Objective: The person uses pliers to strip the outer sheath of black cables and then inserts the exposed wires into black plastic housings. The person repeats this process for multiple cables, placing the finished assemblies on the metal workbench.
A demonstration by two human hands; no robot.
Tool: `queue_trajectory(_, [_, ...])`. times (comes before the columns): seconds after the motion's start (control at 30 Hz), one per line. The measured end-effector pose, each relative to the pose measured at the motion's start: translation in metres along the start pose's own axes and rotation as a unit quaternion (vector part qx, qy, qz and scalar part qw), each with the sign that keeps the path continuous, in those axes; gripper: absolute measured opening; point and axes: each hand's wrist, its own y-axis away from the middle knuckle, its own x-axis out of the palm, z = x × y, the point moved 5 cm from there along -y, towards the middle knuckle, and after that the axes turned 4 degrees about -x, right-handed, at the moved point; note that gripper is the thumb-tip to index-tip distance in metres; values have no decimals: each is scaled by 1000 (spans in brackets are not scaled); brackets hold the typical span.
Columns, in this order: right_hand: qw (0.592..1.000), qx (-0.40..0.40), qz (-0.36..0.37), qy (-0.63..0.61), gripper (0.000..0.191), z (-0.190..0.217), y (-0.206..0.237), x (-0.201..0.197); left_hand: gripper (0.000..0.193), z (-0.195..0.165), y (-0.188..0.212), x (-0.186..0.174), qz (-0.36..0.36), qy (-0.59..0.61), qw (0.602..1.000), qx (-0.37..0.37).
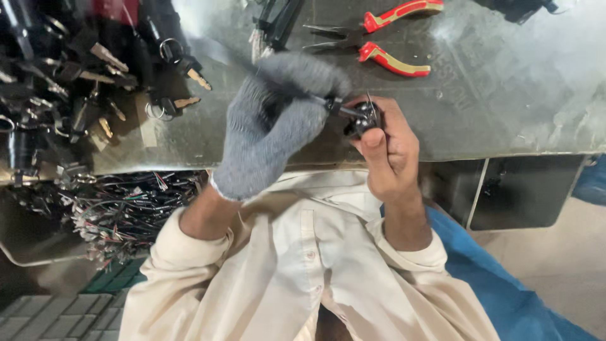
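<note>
Black and small, the part (365,119) being worked on sits just above the near edge of the metal table (505,95), pinched in the bare right hand (388,148), whose thumb presses up against its near side while the fingers curl round behind it. A thin metal tab or wire sticks up from the top of the part; what kind of piece it is cannot be told, since the hand hides most of it. Touching its left side is the tip of a slim tool (331,104) with a dark shaft, gripped in the left hand (274,120), which wears a grey knitted glove and is closed into a fist round the handle. Both wrists come out of cream shirt sleeves (189,246), rolled back at the cuff. Farther up the table, well apart from the hands, lie open pliers (385,53) with red and yellow handles. To the left, a heap of keys (95,69) with black heads and metal rings covers the tabletop, and below the table's edge on that side hangs a tangle of coloured wires (126,208). Blue cloth (499,284) shows at the lower right.
</note>
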Motion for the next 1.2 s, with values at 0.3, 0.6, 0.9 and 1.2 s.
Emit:
queue_trajectory(0.3, [988,-139,13,74,46,12,-11,2,31,-13,11,11,10,-12,998,62])
queue_trajectory(0.6, [956,-188,40,222,30,31,-8,7,29,-22,11,19,35,-343,934,95])
queue_trajectory(0.9, [964,-178,47,190,34,19,0,11,21,-22,-1,16,90,-315,939,106])
queue_trajectory(1.2, [968,-169,23,182,33,8,5,11,48,-36,0,12,27,-325,944,54])
